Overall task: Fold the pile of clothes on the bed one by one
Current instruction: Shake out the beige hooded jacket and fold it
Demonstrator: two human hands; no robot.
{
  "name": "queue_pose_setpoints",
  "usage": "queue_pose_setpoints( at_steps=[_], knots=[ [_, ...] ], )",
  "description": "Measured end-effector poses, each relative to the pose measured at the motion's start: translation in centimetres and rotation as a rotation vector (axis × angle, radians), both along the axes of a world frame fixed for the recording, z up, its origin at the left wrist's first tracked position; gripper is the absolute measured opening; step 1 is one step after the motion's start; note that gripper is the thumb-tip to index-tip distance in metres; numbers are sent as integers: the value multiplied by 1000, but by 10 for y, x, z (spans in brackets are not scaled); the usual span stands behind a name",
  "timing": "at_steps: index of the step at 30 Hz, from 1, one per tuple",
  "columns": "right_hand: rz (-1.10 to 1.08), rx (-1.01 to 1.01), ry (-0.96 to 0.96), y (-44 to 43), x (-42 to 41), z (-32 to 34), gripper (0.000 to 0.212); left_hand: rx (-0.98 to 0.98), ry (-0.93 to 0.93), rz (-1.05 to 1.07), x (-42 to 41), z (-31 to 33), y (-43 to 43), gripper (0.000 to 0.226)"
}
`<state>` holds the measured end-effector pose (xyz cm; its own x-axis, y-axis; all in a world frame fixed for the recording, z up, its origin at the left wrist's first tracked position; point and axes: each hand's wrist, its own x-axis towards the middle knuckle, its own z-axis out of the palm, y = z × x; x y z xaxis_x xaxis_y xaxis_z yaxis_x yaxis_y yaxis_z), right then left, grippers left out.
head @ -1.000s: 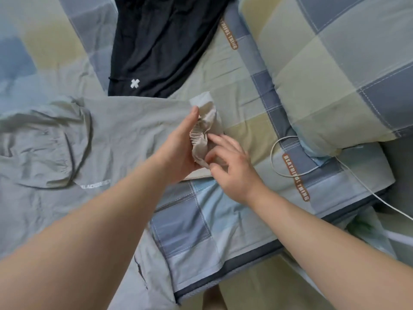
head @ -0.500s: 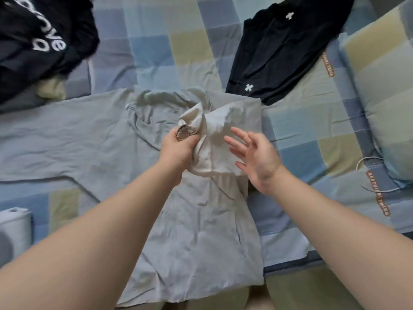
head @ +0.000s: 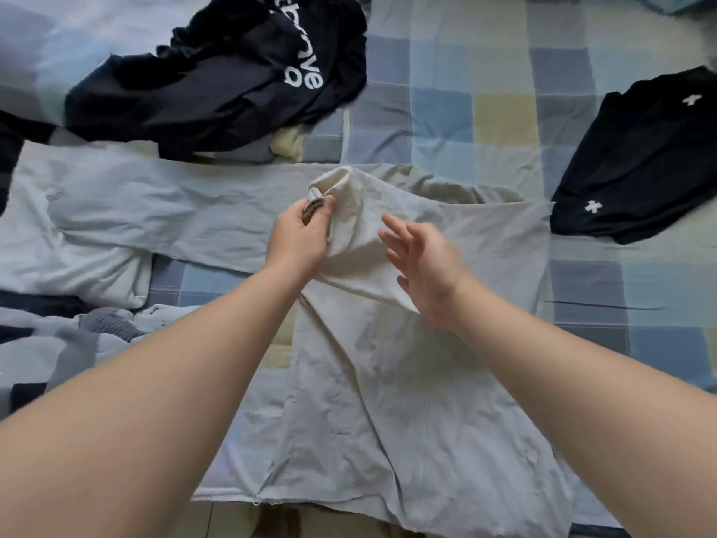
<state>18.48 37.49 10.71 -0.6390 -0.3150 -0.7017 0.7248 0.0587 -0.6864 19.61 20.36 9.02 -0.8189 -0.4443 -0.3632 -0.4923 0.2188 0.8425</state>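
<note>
Swung in from the right, the cuff (head: 315, 196) of the pale grey long-sleeved shirt (head: 388, 401) flat on the checked bed (head: 504, 110) sits pinched in the left hand (head: 300, 236), with the empty, spread-fingered right hand (head: 425, 269) hovering just right of it.

Bed (head: 589, 316): is filling nearly the whole head view and running out of it at the left, right and far sides.
Checked sheet (head: 465, 71): is covering the bed; squares of pale blue, mid blue, slate grey and soft yellow are alternating, with thin stitched lines crossing them; it is lying mostly flat, lightly creased.
Dark band (head: 593, 533): is edging the bed at its near right corner.
Floor (head: 225, 524): is showing as a narrow beige strip below the bed's near edge.
Light: soft and cool, is falling evenly on the bed and brightening toward its far left corner.
</note>
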Motion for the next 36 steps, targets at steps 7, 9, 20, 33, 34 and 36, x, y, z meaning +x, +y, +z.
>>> queue_pose_setpoints(
  at_steps=[7,9,20,33,34,36],
  knots=[
    [83,64,81,-186,-15,-14,48,89,18,68,-6,-27,-167,30],
    [93,88,110,-245,-16,-27,48,91,29,52,-9,-38,-223,28],
    [272,181,134,-533,-27,-96,46,-169,-95,51,-26,-98,-509,29],
    [484,433,371,-539,-28,-127,52,-602,-238,-207,-4,-131,-557,83],
    [492,500,380,-525,-32,-132,53,-750,-176,-306,-6,-129,-553,81],
    [511,615,396,-496,-43,-142,55,-904,-71,-495,-15,-131,-537,67]
  ],
)
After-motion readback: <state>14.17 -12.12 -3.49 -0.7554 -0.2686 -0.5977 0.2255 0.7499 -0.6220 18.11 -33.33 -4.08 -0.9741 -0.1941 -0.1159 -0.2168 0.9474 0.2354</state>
